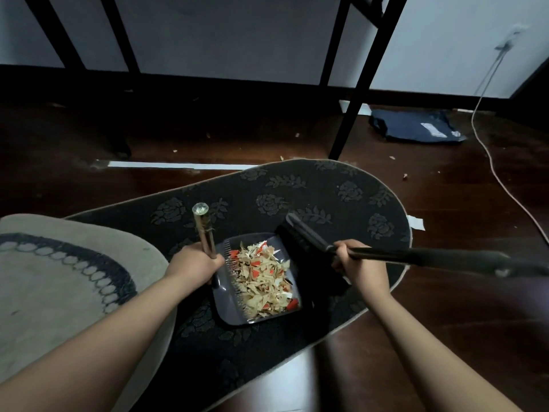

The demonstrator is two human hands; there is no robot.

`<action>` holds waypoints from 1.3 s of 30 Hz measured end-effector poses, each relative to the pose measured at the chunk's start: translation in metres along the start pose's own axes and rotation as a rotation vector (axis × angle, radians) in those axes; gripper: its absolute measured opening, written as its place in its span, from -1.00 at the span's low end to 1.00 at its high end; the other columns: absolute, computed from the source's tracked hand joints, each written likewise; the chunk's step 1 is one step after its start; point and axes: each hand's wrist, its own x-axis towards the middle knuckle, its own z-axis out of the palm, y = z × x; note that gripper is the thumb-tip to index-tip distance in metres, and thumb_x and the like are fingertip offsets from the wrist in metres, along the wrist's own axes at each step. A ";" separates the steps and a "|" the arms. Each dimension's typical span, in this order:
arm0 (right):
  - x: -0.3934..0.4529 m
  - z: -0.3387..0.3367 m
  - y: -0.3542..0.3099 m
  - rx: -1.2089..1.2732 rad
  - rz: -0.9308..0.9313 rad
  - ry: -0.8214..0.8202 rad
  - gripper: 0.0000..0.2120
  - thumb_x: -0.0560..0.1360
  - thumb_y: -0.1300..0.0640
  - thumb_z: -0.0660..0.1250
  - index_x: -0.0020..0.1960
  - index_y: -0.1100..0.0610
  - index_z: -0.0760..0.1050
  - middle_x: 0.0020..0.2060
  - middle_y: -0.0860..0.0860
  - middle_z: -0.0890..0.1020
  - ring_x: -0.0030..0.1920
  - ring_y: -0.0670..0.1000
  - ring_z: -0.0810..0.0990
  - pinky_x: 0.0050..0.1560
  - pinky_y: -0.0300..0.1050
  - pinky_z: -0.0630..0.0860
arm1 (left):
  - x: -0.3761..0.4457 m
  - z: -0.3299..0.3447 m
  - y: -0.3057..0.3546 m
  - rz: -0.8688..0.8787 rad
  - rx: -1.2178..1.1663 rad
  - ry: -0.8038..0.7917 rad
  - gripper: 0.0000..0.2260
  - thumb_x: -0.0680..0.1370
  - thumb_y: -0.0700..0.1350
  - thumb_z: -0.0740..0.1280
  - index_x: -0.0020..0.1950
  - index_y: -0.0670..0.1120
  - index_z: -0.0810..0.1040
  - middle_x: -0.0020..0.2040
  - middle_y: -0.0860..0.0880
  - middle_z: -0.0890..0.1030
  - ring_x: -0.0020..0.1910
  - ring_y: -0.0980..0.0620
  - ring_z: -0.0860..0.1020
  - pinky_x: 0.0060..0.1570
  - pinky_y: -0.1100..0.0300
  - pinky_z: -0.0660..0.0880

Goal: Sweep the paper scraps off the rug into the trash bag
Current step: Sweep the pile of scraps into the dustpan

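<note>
Most of the paper scraps (pixel 263 281) already heaped in the dustpan (pixel 230 309), sitting on the dark rug (pixel 335 188) at about 6 o'clock from the rug's middle. Left hand (pixel 194 264) wrapped round the metal dustpan handle (pixel 205 233), at 9 o'clock of the pan. Right hand (pixel 358 267) gripping the broom stick (pixel 416 258) low down, at 3 o'clock of the pan, with the broom head (pixel 300 239) pressed against the pan's open edge.

Best handled, by the look of it, with short light strokes toward the pan, keeping its lip flat on the pile so nothing slides under. Worth lifting slowly and level afterwards, heap tipped back toward the comb side, since the scraps look light and loose. A few stray bits out on the wooden floor (pixel 445 203) around 12 and 2 o'clock. Dark blue bag (pixel 416 126) lying flat near 1 o'clock, possibly the trash bag; cannot tell for sure.
</note>
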 end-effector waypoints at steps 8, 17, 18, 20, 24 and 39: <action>-0.012 0.032 0.002 -0.011 0.080 -0.126 -0.85 0.58 0.06 0.20 -0.07 -0.04 0.54 -0.19 -0.01 0.66 -0.13 0.03 0.64 -0.02 -0.05 0.55 | 0.003 0.000 -0.003 -0.022 -0.002 -0.005 -0.84 0.51 0.03 0.31 -0.19 -0.04 0.52 -0.16 -0.07 0.66 -0.13 -0.07 0.63 -0.14 0.17 0.48; -0.012 0.003 -0.004 0.275 0.054 0.015 -0.79 0.42 -0.07 0.20 -0.16 -0.05 0.59 -0.37 0.01 0.69 -0.30 0.04 0.67 -0.01 0.26 0.57 | 0.002 0.000 -0.002 -0.018 0.020 -0.008 -0.82 0.52 0.04 0.31 -0.22 -0.02 0.50 -0.12 -0.08 0.66 -0.09 -0.09 0.62 -0.08 0.15 0.50; -0.012 0.001 -0.002 0.266 0.054 0.025 -0.81 0.46 -0.04 0.21 -0.15 -0.04 0.59 -0.37 0.02 0.69 -0.30 0.05 0.68 -0.02 0.26 0.57 | 0.001 0.000 -0.002 -0.017 0.022 -0.008 -0.82 0.52 0.04 0.31 -0.22 -0.01 0.49 -0.11 -0.08 0.66 -0.09 -0.09 0.62 -0.09 0.15 0.50; -0.014 -0.001 0.000 0.263 0.074 0.026 -0.82 0.55 0.11 0.23 -0.12 0.00 0.60 -0.37 0.06 0.69 -0.29 0.07 0.68 -0.02 0.26 0.58 | 0.000 0.000 -0.001 -0.013 0.026 -0.011 -0.82 0.52 0.03 0.31 -0.22 -0.01 0.48 -0.11 -0.08 0.66 -0.09 -0.09 0.62 -0.09 0.15 0.49; -0.016 0.007 0.000 0.256 0.078 0.022 -0.80 0.56 0.15 0.23 -0.13 0.01 0.61 -0.34 0.05 0.69 -0.24 0.05 0.69 0.01 0.20 0.60 | -0.001 -0.001 -0.001 -0.004 0.021 -0.004 -0.83 0.53 0.03 0.30 -0.21 -0.02 0.49 -0.10 -0.10 0.66 -0.10 -0.09 0.62 -0.06 0.14 0.51; -0.014 0.033 -0.003 -0.052 0.083 0.000 -0.79 0.60 0.01 0.18 0.01 0.03 0.58 -0.25 0.03 0.68 -0.15 0.08 0.67 -0.05 0.04 0.58 | 0.001 0.000 -0.004 0.007 0.015 -0.013 -0.80 0.53 0.02 0.30 -0.16 -0.08 0.59 -0.13 -0.11 0.67 -0.12 -0.09 0.63 -0.02 0.11 0.56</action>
